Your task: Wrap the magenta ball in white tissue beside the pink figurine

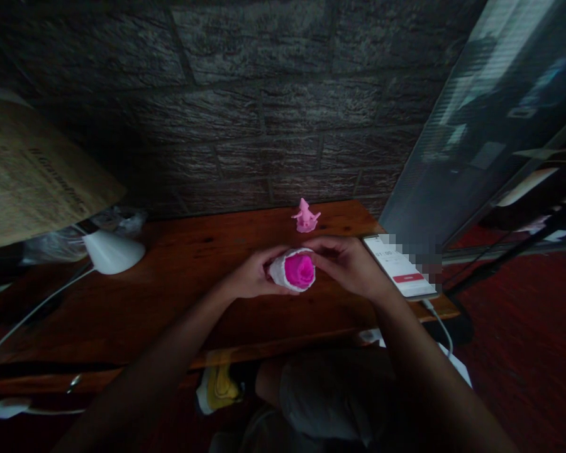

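Above the wooden table, a small bundle has a crumpled white outer layer around a bright pink, folded, rose-like middle. Its open end faces up toward me; the material cannot be made out. My left hand is closed around its left side, fingers wrapping the white layer. On the far right rim, the fingertips of my right hand pinch the edge. Just beyond both hands, a pink figurine with a pointed top and outstretched arms stands upright on the table.
A phone with a charging cable lies at the table's right end. On the left stands a lamp with a white base and a brown paper shade. A dark brick wall rises behind; glass is at right.
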`<state>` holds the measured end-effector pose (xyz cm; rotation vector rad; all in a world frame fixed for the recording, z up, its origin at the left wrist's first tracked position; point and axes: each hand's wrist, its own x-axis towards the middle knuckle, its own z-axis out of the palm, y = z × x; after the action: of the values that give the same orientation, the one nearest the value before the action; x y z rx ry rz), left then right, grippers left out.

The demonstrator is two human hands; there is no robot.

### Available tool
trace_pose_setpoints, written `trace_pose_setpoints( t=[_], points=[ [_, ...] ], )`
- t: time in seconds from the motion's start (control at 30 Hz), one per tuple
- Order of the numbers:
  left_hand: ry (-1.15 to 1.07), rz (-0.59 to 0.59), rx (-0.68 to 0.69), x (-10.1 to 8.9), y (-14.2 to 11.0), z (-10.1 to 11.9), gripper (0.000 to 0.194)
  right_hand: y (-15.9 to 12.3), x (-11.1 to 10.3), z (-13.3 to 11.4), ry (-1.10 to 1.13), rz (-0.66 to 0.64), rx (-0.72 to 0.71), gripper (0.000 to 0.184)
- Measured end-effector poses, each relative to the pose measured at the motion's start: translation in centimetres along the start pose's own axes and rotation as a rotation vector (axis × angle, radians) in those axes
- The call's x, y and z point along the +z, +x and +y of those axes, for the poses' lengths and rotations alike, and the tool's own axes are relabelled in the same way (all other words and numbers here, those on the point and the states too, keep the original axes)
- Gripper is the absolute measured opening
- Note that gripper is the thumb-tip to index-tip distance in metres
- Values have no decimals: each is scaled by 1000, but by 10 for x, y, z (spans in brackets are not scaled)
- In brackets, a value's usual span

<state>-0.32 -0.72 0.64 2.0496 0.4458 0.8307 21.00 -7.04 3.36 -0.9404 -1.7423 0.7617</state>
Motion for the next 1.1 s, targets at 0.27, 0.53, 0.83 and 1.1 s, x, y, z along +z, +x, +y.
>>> trace_pose_setpoints(
  t=[0.27,0.53,0.83,1.1],
  points=[
    [-54,5,-8,2,-1,-4,72,0,1,-6,-283,28,-82,18],
    [-12,-53,-40,1,-1,1,66,-1,-10,-4,-139,2,-96,19],
    [-17,-66,-57,2,-2,3,62,-3,-7,-8,-244,15,-124,17],
    [-51,-92,-48,4,-1,4,60,-2,-12,-7,-171,-51,-130,23]
  ],
)
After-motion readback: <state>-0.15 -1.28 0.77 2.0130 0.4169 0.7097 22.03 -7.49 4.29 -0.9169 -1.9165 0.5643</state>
